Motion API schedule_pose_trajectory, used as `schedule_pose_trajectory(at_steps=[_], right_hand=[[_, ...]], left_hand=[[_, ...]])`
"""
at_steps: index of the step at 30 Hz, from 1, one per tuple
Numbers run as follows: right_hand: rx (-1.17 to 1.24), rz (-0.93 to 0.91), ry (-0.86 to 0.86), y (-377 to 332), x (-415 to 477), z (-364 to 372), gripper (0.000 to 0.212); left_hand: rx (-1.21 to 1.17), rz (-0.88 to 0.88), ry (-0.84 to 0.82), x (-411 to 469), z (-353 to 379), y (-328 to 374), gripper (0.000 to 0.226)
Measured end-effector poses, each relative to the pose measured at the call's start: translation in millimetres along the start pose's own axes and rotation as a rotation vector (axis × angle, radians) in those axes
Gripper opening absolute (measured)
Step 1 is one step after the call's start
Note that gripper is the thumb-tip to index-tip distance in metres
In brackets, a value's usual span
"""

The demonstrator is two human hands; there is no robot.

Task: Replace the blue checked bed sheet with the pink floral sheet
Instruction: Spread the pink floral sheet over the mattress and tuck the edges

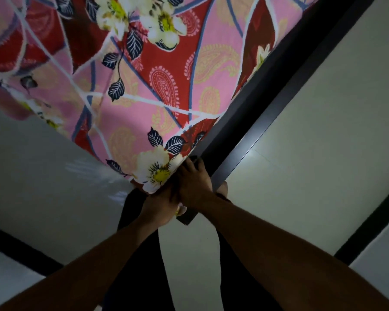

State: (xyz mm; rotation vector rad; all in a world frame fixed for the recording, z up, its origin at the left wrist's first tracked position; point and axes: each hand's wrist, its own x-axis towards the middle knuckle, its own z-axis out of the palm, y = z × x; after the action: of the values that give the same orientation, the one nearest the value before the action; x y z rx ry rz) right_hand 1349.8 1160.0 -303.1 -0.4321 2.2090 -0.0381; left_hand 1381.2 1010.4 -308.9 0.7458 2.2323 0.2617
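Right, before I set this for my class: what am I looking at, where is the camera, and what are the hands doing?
There is no machine. A person wears one camera on the head, looking down, so this is their own view. The pink floral sheet is spread over the bed, beside a dark bed frame. Both hands meet at the near corner. The left hand seems to grip the sheet's edge. The right hand lies over it and reaches its fingers toward the frame, though their tips are hidden.
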Motion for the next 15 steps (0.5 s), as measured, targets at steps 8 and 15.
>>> schedule_pose_trajectory(at_steps=[8, 15], right_hand=[[0.105, 0.169, -0.041, -29, 8, 1, 0.078], [0.323, 0.282, 0.024, -53, 9, 6, 0.083]], left_hand=[[-0.106, 0.261, -0.01, -39, -39, -42, 0.078], [0.186, 0.424, -0.097, -35, -26, -98, 0.078]])
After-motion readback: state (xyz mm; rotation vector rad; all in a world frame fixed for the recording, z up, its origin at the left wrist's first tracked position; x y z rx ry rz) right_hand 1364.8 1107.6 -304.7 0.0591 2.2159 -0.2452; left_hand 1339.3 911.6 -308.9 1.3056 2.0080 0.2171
